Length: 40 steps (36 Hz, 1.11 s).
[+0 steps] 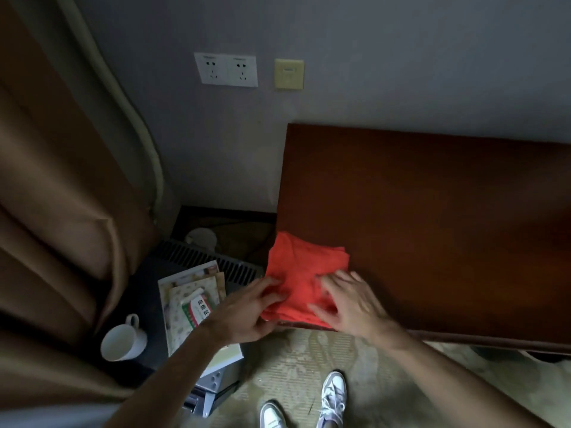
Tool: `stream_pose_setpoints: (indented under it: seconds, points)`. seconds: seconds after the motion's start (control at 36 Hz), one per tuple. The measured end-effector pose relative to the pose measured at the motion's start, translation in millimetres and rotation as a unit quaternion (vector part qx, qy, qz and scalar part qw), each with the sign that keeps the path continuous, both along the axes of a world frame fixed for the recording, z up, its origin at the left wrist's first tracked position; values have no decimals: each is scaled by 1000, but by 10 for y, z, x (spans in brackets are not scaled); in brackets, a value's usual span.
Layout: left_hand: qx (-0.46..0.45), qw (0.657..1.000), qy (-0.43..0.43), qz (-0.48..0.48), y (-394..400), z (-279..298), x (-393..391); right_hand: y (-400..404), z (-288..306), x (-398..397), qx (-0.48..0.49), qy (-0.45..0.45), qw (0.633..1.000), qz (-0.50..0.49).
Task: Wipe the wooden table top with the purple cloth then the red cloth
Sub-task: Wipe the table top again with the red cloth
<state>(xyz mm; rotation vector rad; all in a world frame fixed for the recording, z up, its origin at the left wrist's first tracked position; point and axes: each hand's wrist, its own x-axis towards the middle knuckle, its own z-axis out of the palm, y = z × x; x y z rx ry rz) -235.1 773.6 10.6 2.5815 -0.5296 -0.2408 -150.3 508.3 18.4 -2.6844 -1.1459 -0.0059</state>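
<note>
The red cloth (304, 274) lies folded on the near left corner of the wooden table top (432, 217), just below the middle of the frame. Its long axis runs from the upper left toward the lower right, roughly along the table's left edge, and its left border hangs slightly past that edge. The folded layers show along the side facing the bottom of the frame.

The left hand (247, 310) comes in from the lower left and has the cloth's lower left edge pinched between thumb and curled fingers. The right hand (352, 301) rests flat on the cloth's lower right part, fingers spread and pointing toward the upper left, pressing down without gripping.

No purple cloth shows in the view.

Left of the table, a dark low unit holds a white mug (123, 341) lying tilted, booklets (193, 299) and a small box (197, 308) with red and green print. A brown curtain (61, 196) fills the left of the frame. Wall sockets (226, 69) sit at the upper centre. Two white shoes (332, 396) stand on patterned carpet at the bottom.
</note>
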Motion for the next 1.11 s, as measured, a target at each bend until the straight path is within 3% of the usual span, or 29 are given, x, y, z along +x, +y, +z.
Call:
stream_pose_setpoints:
  seconds: [0.06,0.14,0.22,0.42,0.58,0.72,0.89,1.0,1.11]
  points:
    - [-39,998,-13,43,48,50,32,144,19,170,-16,-39,999,11]
    - [-72,984,-67,146,93,60,105,411,-153,229,-37,15,998,43]
    - [-93,968,-69,223,127,-16,140,540,-401,49,-25,30,999,36]
    - [-75,968,-27,238,119,-231,107,373,-469,-133,-45,29,995,80]
    - [-118,961,-19,251,81,-302,345,363,-471,185,-31,46,990,128]
    - [-159,942,-17,294,70,-274,646,404,-484,878,-53,38,981,180]
    - [-173,931,-72,312,3,-289,998,636,-509,2030,-59,35,979,190]
    - [-135,919,-129,346,-172,-375,1233,829,-499,2784,-66,14,978,195]
    - [-86,931,-133,329,-394,-418,1409,958,-493,3469,-70,1,984,163]
